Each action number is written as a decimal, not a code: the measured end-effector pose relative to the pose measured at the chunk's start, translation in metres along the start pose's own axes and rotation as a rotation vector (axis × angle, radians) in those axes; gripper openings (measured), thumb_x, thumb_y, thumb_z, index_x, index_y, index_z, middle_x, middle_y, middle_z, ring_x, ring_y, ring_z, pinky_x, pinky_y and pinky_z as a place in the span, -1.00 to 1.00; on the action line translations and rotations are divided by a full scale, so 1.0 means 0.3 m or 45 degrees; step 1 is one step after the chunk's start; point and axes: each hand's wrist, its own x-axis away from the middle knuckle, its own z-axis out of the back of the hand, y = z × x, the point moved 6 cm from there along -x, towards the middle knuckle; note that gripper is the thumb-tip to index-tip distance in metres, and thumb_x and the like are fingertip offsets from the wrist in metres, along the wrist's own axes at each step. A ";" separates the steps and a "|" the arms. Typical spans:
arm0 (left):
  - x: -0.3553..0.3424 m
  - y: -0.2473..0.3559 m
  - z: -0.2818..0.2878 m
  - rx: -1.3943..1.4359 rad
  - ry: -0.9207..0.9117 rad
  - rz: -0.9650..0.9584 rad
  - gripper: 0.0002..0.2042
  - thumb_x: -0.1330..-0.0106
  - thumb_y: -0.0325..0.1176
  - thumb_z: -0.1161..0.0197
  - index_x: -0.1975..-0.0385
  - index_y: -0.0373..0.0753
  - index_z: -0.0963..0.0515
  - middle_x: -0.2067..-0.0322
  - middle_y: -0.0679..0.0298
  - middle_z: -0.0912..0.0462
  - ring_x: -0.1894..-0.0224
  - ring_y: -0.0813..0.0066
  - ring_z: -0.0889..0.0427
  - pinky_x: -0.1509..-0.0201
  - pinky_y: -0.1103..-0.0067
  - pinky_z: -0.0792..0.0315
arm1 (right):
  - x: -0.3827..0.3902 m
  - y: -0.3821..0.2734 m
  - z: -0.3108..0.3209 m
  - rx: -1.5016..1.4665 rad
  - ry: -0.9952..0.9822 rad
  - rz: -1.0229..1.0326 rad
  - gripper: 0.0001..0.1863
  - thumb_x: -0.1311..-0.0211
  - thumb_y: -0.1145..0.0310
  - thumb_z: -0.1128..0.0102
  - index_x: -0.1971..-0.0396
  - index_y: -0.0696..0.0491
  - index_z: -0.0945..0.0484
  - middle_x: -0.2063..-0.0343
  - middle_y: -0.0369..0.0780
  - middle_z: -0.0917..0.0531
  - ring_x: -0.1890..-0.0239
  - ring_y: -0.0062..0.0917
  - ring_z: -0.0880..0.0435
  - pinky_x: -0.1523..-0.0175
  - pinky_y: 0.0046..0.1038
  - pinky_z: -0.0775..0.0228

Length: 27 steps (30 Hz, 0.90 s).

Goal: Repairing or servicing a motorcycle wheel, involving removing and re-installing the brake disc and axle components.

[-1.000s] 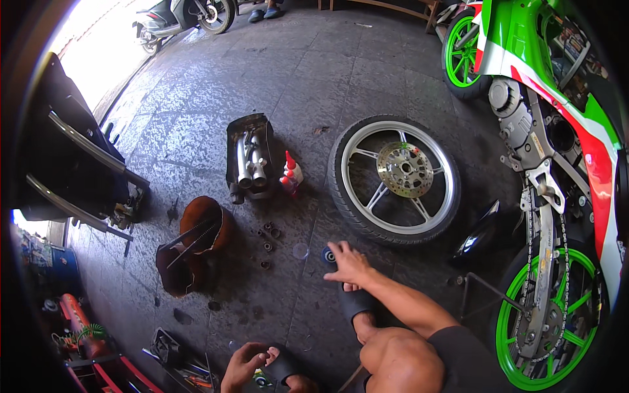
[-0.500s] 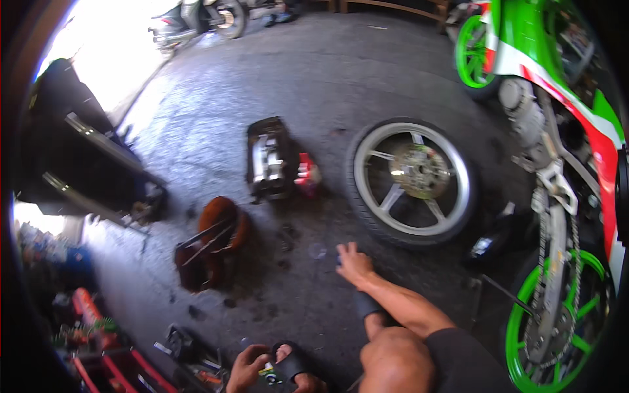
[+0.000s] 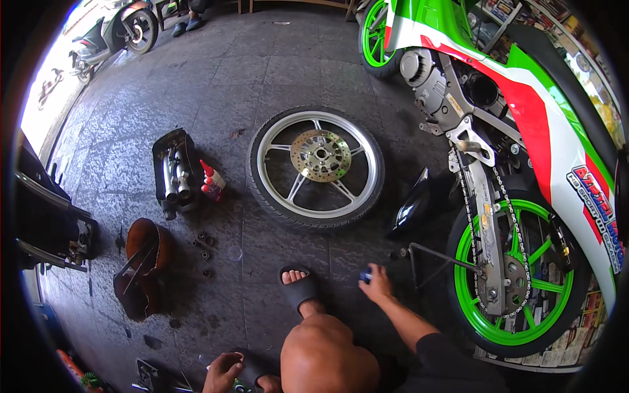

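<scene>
My right hand (image 3: 379, 286) grips a small blue round part (image 3: 365, 276) low over the floor, just right of my sandalled foot (image 3: 299, 288) and below the loose silver wheel (image 3: 270, 173) with a brake disc. At the lower edge my left hand (image 3: 223, 369) has loosely bent, parted fingers and nothing visible in them, beside my other foot. Small dark metal parts (image 3: 205, 241) lie left of centre, near a rusty curved shell (image 3: 147, 249) with rods in it. A black housing with metal tubes (image 3: 175, 173) stands beside a red-capped bottle (image 3: 212, 181).
A green, white and red motorcycle (image 3: 537, 124) fills the right, its stand bar (image 3: 429, 250) near my right hand. A black glossy panel (image 3: 409, 206) lies beside it. Dark bodywork (image 3: 46, 206) is at left. A scooter (image 3: 118, 36) and another person's feet (image 3: 185, 25) are at the back.
My view has swung right. My right hand has closed on the blue part and moved with it rightward, away from below the loose wheel's left half toward the motorcycle.
</scene>
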 end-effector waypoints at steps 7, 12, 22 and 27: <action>0.057 0.060 -0.133 -0.308 -0.240 0.075 -0.63 -0.40 -0.35 -0.25 -0.11 -0.41 -0.47 0.06 0.11 -0.65 0.01 0.36 -0.60 -0.07 0.45 -0.49 | 0.128 0.427 0.082 0.098 -0.013 -0.353 -0.25 0.04 0.21 -0.46 -0.19 -0.06 -0.32 -0.15 -0.01 -0.41 -0.14 -0.02 -0.52 -0.19 -0.10 -0.42; 0.178 0.147 -0.237 -0.480 -0.435 0.058 -0.64 -0.38 -0.34 -0.23 -0.07 -0.42 -0.49 0.10 0.09 -0.66 0.10 0.37 -0.62 0.00 0.48 -0.51 | 0.174 0.417 0.117 0.080 -0.082 -0.420 -0.21 0.05 0.19 -0.47 -0.22 -0.04 -0.29 -0.19 0.02 -0.39 -0.16 0.07 -0.47 -0.24 -0.08 -0.37; 0.261 0.209 -0.309 -0.591 -0.308 0.080 -0.71 -0.35 -0.38 -0.19 0.01 -0.41 -0.53 0.15 0.13 -0.66 0.07 0.39 -0.59 -0.02 0.45 -0.49 | -0.274 0.150 0.070 -0.510 0.208 0.054 -0.29 -0.10 0.10 -0.38 -0.22 0.09 -0.38 0.11 -0.04 -0.65 -0.03 -0.17 -0.63 -0.13 -0.24 -0.46; 0.295 0.275 -0.332 -0.455 -0.226 0.174 -0.76 -0.36 -0.38 -0.18 0.09 -0.41 -0.57 0.19 0.12 -0.66 0.10 0.37 -0.59 -0.01 0.47 -0.50 | -0.544 0.112 0.046 -0.433 0.308 -0.130 -0.15 -0.12 0.08 -0.33 -0.35 0.18 -0.24 0.14 0.04 -0.69 0.02 -0.09 -0.67 -0.15 -0.23 -0.46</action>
